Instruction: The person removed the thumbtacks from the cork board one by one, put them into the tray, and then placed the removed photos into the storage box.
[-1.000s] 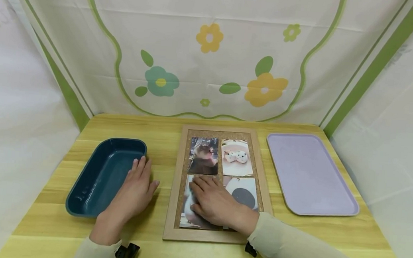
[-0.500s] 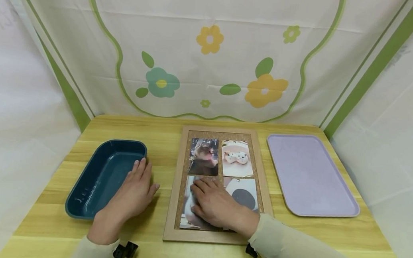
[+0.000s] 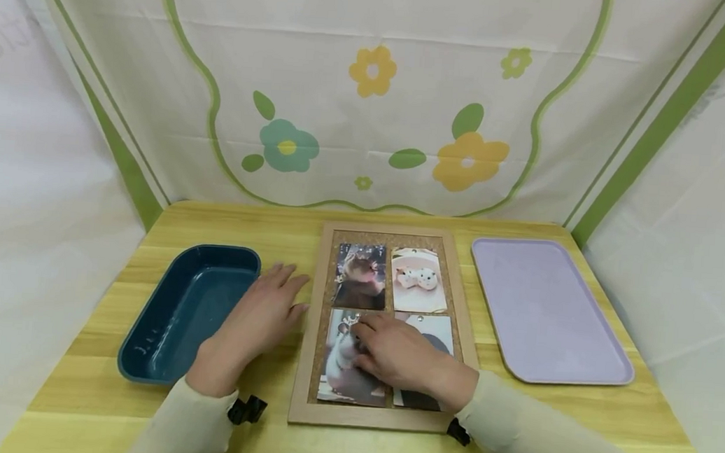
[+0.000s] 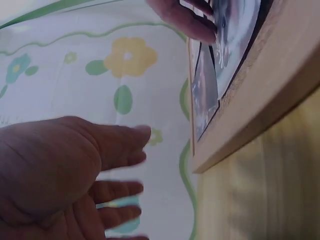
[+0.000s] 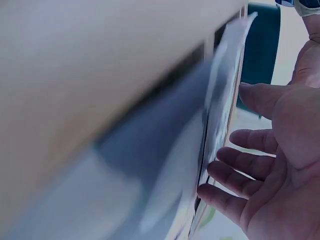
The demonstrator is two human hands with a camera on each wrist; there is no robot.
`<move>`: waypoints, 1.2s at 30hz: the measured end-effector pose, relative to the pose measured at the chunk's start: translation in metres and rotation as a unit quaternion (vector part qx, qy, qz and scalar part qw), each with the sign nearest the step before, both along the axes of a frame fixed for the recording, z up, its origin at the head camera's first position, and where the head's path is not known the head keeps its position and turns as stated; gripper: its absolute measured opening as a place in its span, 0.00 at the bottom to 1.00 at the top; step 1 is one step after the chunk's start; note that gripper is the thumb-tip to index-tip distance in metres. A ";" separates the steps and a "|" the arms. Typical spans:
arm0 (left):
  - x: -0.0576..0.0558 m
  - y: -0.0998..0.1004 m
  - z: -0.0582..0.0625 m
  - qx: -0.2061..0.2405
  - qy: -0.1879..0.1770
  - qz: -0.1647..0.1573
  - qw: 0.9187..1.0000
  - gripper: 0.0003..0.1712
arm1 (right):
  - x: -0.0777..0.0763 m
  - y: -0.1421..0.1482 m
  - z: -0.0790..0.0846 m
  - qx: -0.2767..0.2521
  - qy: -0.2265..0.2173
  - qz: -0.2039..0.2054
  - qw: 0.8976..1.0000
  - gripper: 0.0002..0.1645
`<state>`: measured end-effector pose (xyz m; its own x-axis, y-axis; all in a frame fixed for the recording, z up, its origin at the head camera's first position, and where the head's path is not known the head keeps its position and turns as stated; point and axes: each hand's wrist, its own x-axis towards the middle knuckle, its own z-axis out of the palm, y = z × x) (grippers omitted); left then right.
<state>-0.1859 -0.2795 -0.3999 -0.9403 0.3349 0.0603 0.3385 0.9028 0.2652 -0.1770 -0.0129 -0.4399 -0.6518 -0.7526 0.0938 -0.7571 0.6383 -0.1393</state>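
Observation:
A wood-framed cork board [image 3: 355, 417] lies mid-table, bearing a dark cat photo [image 3: 361, 275], a photo of white spotted treats [image 3: 420, 280] and two lower photos. My right hand [image 3: 401, 352] is over the lower left photo [image 3: 340, 372], fingertips close to its surface, and partly covers the lower right photo [image 3: 441, 341]. In the right wrist view, its fingers [image 5: 237, 177] are loosely bent with nothing between them. My left hand [image 3: 262, 311] hovers between the blue dish and the board's left edge, fingers extended; the left wrist view shows its palm [image 4: 45, 170] holding nothing.
At left stands the deep blue dish [image 3: 195, 313], partly overlapped by my left forearm. A flat lilac tray [image 3: 552, 310] lies on the right side of the wooden table [image 3: 274, 403]. Flower-printed white cloth [image 3: 369, 129] closes off the back and sides.
My left hand has moved from the dish's rim rightward to near the board. My right hand has shifted slightly right, showing more of the lower left photo and its pin.

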 end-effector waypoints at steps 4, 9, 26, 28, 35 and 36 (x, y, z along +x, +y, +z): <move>-0.022 0.013 -0.003 -0.008 0.010 -0.068 0.998 0.27 | -0.010 0.016 0.007 0.008 -0.013 -0.027 1.000 0.29; -0.046 0.025 -0.016 -0.012 -0.002 -0.107 0.994 0.25 | -0.025 0.037 0.012 -0.008 0.004 -0.050 0.999 0.21; -0.072 0.035 -0.051 -0.070 -0.015 -0.064 0.995 0.32 | -0.043 0.068 -0.001 0.000 0.018 -0.090 0.996 0.17; -0.074 0.035 -0.054 -0.075 -0.026 -0.061 0.995 0.32 | -0.044 0.069 -0.001 0.002 0.016 -0.087 0.996 0.17; -0.071 0.035 -0.058 -0.068 -0.044 -0.063 0.995 0.33 | -0.049 0.073 -0.004 0.007 0.024 -0.079 0.997 0.14; -0.071 0.035 -0.058 -0.066 -0.046 -0.064 0.995 0.33 | -0.050 0.074 -0.004 0.007 0.025 -0.079 0.997 0.14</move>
